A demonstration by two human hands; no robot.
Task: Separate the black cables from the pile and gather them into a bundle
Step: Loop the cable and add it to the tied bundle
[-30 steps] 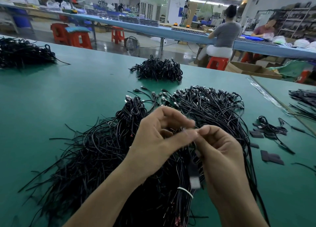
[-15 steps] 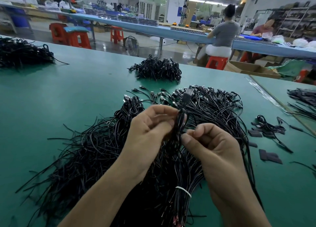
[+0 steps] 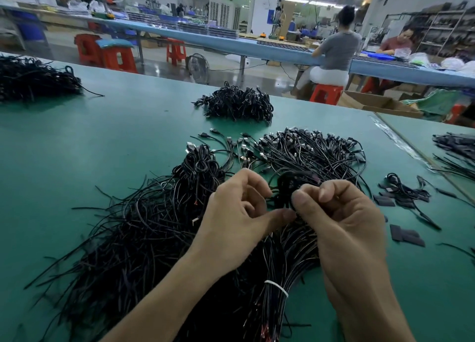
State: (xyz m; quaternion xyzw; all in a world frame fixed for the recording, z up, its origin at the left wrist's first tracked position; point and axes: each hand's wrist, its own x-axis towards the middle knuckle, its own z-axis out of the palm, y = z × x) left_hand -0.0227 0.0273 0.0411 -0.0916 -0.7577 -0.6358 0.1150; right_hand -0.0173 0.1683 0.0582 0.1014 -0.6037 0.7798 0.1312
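A big pile of loose black cables [image 3: 144, 238] spreads over the green table [image 3: 77, 148] in front of me, its USB plug ends fanned out at the far side [image 3: 303, 148]. Part of the pile is tied by a white band [image 3: 276, 287] near my wrists. Above the pile, my left hand [image 3: 236, 213] and my right hand [image 3: 341, 220] meet, both with fingers curled, pinching a small coiled black cable [image 3: 285, 187] between them.
A wound bundle heap [image 3: 236, 103] lies farther back, another black heap [image 3: 33, 79] at the far left, more cables at the right edge [image 3: 455, 148]. A small coil [image 3: 403, 192] and black strips [image 3: 406, 236] lie to the right. People sit at a blue bench behind.
The cable stood upright between my hands with its plug pointing up; now it is looped into a small coil held between both hands, which have shifted slightly to the right.
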